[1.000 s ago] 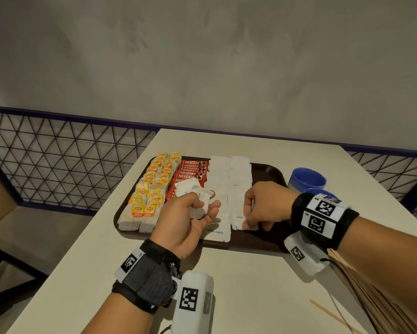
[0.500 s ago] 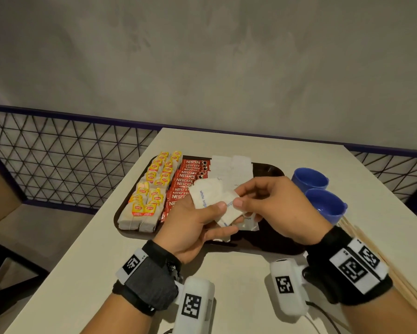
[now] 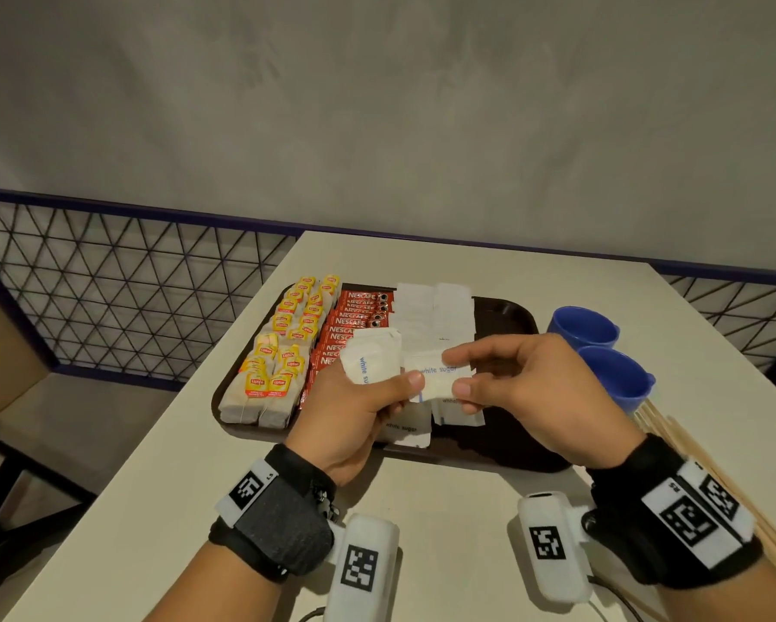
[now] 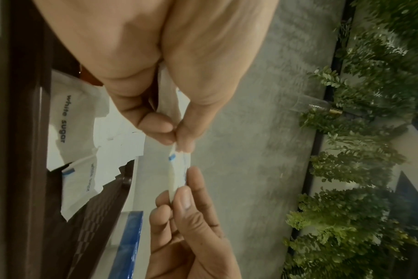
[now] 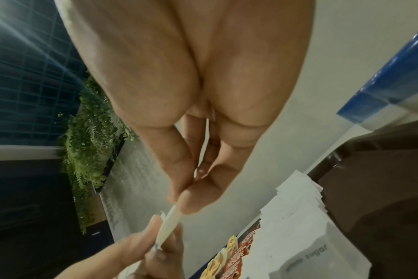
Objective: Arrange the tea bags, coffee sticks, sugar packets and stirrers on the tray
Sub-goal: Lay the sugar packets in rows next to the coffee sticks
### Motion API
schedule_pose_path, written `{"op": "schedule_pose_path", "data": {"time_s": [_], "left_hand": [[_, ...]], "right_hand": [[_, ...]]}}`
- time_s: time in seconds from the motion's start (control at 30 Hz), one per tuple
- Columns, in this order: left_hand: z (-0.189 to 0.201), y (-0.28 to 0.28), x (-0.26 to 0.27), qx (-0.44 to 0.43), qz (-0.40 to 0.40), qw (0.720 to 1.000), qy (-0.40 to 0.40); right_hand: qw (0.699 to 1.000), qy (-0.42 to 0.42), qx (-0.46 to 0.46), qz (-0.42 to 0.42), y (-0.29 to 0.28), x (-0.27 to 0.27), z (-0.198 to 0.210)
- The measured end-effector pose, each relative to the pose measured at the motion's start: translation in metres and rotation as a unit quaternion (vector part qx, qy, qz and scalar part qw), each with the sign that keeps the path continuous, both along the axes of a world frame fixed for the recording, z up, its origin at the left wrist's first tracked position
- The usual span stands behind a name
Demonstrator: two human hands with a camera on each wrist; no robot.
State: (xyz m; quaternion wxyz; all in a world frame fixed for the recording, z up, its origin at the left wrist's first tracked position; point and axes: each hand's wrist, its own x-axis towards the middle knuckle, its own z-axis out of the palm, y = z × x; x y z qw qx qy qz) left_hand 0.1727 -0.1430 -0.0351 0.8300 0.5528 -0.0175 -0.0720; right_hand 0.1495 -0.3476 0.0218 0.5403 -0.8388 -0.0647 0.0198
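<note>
A brown tray (image 3: 509, 309) holds rows of yellow-tagged tea bags (image 3: 283, 352), red coffee sticks (image 3: 354, 316) and white sugar packets (image 3: 435, 312). Above the tray's near side, my left hand (image 3: 404, 388) grips a small bunch of sugar packets (image 3: 372, 361). My right hand (image 3: 457, 372) pinches one sugar packet (image 3: 437, 379) of that bunch between thumb and index finger. In the left wrist view the packet (image 4: 177, 169) spans between both hands' fingertips. The right wrist view shows it edge-on (image 5: 167, 226). Wooden stirrers (image 3: 691, 451) lie on the table at the right, off the tray.
Two blue cups (image 3: 583, 327) (image 3: 615, 374) stand just right of the tray. The tray's right part (image 3: 511, 424) is bare. A wire-mesh railing (image 3: 108, 285) runs along the table's left and far sides, with a grey wall behind.
My right hand lifted from the sugar row on the tray, came to the bunch in my left hand and took hold of one packet. The left hand stayed over the tray.
</note>
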Motion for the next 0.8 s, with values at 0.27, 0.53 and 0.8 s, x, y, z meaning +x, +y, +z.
{"op": "schedule_pose_path", "data": {"time_s": [0.27, 0.53, 0.8], "left_hand": [[0.013, 0.004, 0.0, -0.089, 0.069, 0.991, 0.067], [0.016, 0.002, -0.004, -0.095, 0.066, 0.99, 0.077], [0.02, 0.004, -0.006, -0.094, 0.063, 0.99, 0.078]], "right_hand": [[0.996, 0.059, -0.041, -0.049, -0.018, 0.011, -0.012], [0.981, 0.116, -0.157, -0.017, -0.017, 0.02, -0.029], [0.938, 0.052, -0.342, 0.013, -0.008, 0.034, -0.022]]}}
